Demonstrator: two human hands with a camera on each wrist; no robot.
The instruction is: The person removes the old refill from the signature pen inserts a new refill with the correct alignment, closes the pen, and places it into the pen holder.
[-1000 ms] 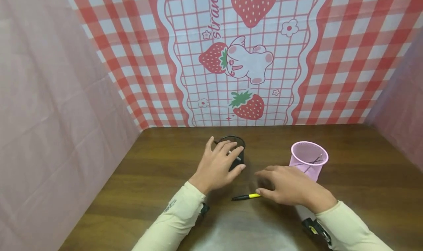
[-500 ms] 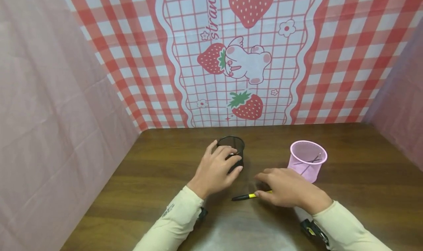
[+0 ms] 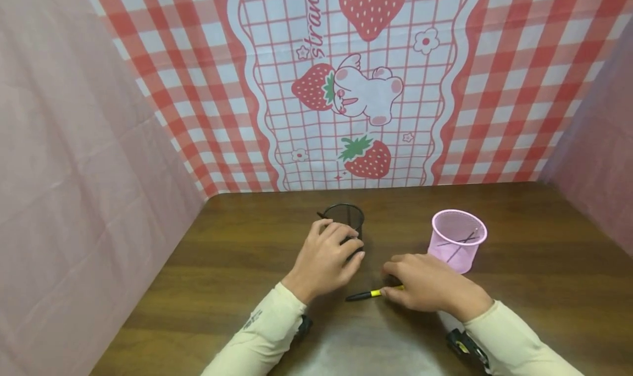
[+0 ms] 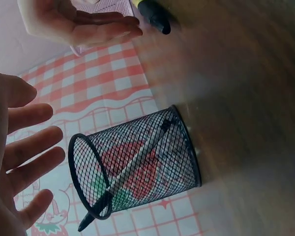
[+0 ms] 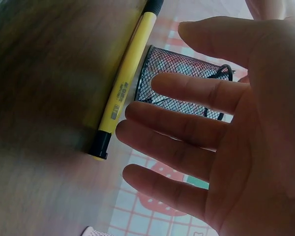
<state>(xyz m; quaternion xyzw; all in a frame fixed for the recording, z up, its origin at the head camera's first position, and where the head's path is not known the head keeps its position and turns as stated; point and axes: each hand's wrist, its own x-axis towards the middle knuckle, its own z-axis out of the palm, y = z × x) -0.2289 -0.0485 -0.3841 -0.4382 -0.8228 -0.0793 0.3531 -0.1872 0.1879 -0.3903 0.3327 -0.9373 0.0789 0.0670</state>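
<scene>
A black mesh cup [image 4: 137,157] stands upright on the table with a dark-ended pen [image 4: 132,167] leaning inside it. My left hand [image 3: 323,260] is just in front of the cup, fingers spread and holding nothing; the left wrist view shows a gap between them. Below my right hand [image 3: 430,282] lies a yellow and black marker [image 5: 125,78]. The right hand's fingers [image 5: 177,132] are extended beside the marker, not curled round it. In the head view the hand hides the marker's right end.
A pink mesh cup [image 3: 457,241] with thin dark sticks inside stands behind my right hand. A red and white checked cloth [image 3: 198,90] with strawberries hangs at the back of the wooden table [image 3: 222,244]. Pink cloth [image 3: 74,172] hangs at the left side.
My left hand has lowered slightly from the black cup's opening, and the pen no longer shows between its fingers. My right hand has come down closer to the marker.
</scene>
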